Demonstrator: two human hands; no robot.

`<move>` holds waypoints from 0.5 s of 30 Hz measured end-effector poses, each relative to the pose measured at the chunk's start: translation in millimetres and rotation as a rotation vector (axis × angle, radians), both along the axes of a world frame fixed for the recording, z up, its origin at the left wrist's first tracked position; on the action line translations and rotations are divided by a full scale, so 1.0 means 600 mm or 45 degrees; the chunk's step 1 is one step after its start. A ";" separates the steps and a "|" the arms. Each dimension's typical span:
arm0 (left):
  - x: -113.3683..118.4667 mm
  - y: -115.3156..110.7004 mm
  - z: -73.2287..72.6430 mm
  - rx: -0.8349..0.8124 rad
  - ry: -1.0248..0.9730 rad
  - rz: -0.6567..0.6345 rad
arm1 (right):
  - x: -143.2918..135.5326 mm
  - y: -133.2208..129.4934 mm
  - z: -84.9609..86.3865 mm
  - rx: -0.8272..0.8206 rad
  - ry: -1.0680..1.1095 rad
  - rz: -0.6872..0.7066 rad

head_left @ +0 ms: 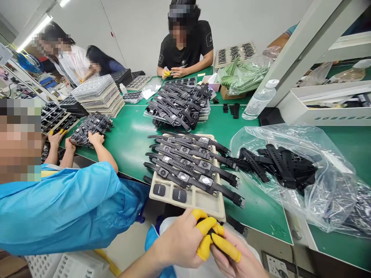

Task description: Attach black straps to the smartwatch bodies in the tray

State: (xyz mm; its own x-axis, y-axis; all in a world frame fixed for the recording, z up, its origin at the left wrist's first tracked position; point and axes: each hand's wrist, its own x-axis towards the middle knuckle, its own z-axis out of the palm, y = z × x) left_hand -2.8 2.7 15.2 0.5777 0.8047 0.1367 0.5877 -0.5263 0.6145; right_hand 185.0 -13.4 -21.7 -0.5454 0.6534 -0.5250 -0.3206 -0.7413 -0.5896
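My left hand (185, 237) and my right hand (232, 253) meet at the near edge of the beige tray (203, 210), yellow covers on their fingertips. Both are closed on a small black watch part (213, 233), mostly hidden by the fingers. A black strap end (238, 226) shows just beyond my right hand; whether it joins the held part is unclear. Rows of black smartwatches (184, 162) with straps lie face down across the tray. Two square watch bodies without visible straps (179, 195) sit in its near compartments.
At right, a clear plastic bag (327, 170) holds loose black straps (281, 164). Beyond the tray is a heaped stack of watches (179, 102). A water bottle (261, 99) stands by the shelf post. A co-worker in blue (72, 200) sits close at left; another person (185, 46) works opposite.
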 end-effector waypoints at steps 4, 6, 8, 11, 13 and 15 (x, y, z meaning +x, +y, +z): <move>0.000 -0.004 -0.010 0.096 0.242 -0.020 | 0.001 0.000 -0.005 -0.004 -0.052 0.045; -0.001 -0.004 -0.012 0.127 0.305 -0.072 | 0.003 -0.001 -0.008 -0.001 -0.078 0.066; -0.003 -0.003 -0.011 0.122 0.325 -0.118 | 0.004 -0.002 -0.010 0.000 -0.093 0.086; -0.006 -0.001 -0.007 0.061 0.336 -0.129 | 0.005 -0.003 -0.011 -0.006 -0.100 0.101; -0.006 0.000 -0.007 0.032 0.362 -0.132 | 0.006 -0.003 -0.011 -0.017 -0.103 0.105; -0.005 0.000 -0.010 0.035 0.411 -0.148 | 0.007 -0.003 -0.010 -0.023 -0.100 0.105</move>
State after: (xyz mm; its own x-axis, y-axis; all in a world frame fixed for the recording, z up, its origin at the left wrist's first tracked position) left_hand -5.8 2.6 9.4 0.6824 0.7295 -0.0473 0.6845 -0.6150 0.3914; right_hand 188.9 -15.0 -28.0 -0.5534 0.5980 -0.5797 -0.2116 -0.7742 -0.5966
